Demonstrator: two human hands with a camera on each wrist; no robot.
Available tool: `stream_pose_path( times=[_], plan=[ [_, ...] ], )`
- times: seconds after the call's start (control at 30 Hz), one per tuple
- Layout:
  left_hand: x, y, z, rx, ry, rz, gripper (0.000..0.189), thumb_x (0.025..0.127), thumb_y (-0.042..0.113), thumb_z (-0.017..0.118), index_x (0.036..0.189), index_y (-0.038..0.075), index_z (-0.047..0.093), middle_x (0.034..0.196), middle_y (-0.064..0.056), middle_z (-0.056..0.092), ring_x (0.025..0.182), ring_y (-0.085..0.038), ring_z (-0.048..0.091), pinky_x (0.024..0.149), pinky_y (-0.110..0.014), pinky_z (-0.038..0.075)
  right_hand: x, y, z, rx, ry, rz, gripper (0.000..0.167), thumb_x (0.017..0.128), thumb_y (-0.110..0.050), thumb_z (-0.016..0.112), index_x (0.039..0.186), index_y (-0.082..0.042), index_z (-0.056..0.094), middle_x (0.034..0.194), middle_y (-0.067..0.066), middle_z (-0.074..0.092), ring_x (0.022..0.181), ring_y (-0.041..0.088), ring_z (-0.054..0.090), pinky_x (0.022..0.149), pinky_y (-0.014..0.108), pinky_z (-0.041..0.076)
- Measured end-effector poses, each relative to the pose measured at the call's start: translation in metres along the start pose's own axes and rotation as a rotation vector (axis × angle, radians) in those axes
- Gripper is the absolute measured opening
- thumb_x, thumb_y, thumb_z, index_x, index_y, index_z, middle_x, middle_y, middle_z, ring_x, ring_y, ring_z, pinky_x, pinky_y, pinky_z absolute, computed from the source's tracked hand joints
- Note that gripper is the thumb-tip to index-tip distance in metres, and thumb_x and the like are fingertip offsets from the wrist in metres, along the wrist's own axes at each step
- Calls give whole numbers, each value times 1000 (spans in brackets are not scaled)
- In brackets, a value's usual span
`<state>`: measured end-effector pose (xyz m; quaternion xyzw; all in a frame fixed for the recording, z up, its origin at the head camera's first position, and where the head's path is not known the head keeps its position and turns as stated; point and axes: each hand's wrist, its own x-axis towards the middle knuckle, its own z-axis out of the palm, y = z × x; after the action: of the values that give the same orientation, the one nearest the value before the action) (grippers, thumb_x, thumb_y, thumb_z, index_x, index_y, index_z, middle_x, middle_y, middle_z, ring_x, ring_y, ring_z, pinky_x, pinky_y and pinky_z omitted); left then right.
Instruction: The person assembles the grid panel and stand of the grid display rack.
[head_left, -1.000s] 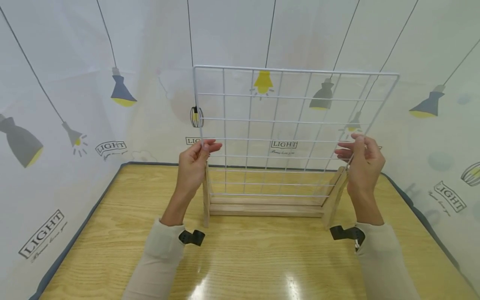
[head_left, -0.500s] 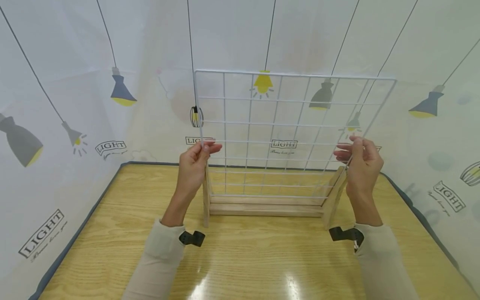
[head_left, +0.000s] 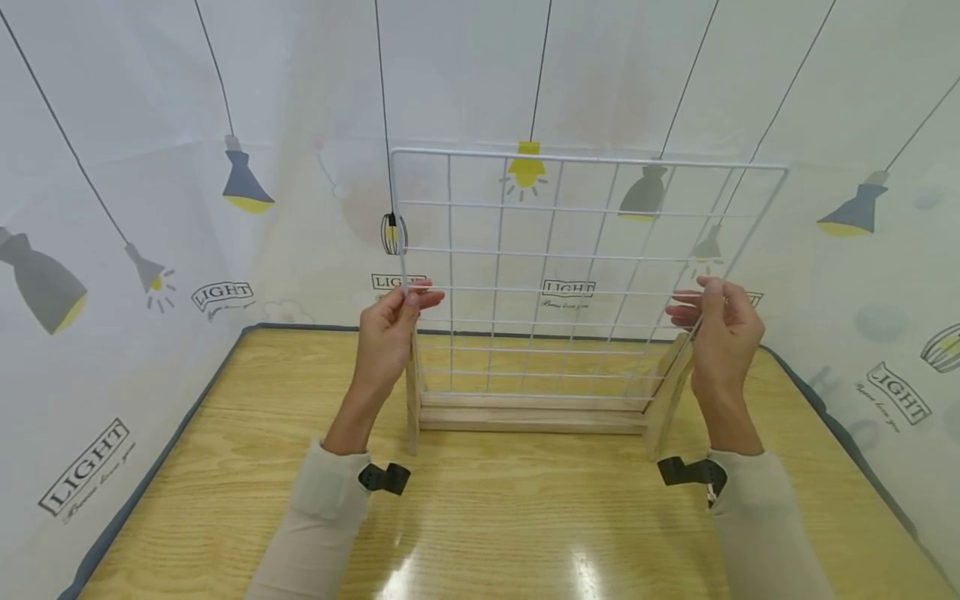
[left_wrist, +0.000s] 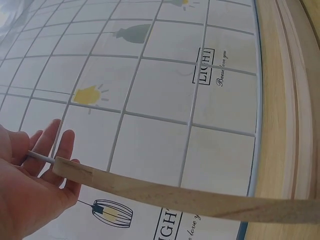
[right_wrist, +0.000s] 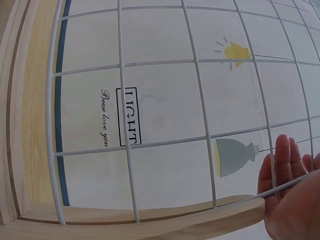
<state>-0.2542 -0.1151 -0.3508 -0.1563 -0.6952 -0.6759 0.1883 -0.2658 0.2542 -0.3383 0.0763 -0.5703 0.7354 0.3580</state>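
A white wire grid panel point(head_left: 588, 159) stands tilted between the two side pieces of a wooden stand point(head_left: 532, 421). My left hand point(head_left: 382, 337) pinches the panel's left edge wire between thumb and fingers, close to the top of the left wooden side piece point(left_wrist: 175, 195). On the opposite edge, my right hand point(head_left: 723, 346) holds the right wire the same way, by the right side piece point(right_wrist: 200, 225). Some fingers of both hands extend behind the mesh. In the wrist views the panel's bottom wire point(right_wrist: 51, 100) shows a gap from the stand's base rail.
The stand rests on a wood-grain table point(head_left: 525, 500). Behind and on both sides hangs a pale sheet point(head_left: 315, 83) printed with lamps and the word LIGHT. A dark blue border point(head_left: 187, 400) runs along the table's edge. Each wrist wears a black camera mount point(head_left: 386, 477).
The grid panel has come down a little, its top edge sinking most at the right. My right hand has shifted slightly down and inward; the left has barely moved. The stand stays put.
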Motion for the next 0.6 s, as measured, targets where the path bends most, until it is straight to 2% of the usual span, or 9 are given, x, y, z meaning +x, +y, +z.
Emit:
stream_pose_path(
  times=[0.33,0.5,0.6],
  plan=[
    [0,-2,0,2,-12,8,34,107,15,42,124,-7,62,125,-24,65,131,-22,53,109,-45,44,-1,1,-1,-17,5,12,21,100,-17,59,102,2,68,81,6,75,64,14,71,63,21,59],
    [-1,-3,-1,0,-11,10,33,107,15,43,126,-5,61,122,-25,66,131,-28,53,109,-46,43,-1,2,-1,-20,9,6,20,100,-16,59,101,1,68,80,6,74,63,14,71,63,21,59],
    [-1,-2,0,6,-8,4,32,107,15,43,127,-3,61,119,-25,67,129,-27,54,109,-46,43,-1,3,-1,-20,11,-2,19,100,-16,59,100,0,68,79,6,74,62,14,71,62,21,59]
  ],
)
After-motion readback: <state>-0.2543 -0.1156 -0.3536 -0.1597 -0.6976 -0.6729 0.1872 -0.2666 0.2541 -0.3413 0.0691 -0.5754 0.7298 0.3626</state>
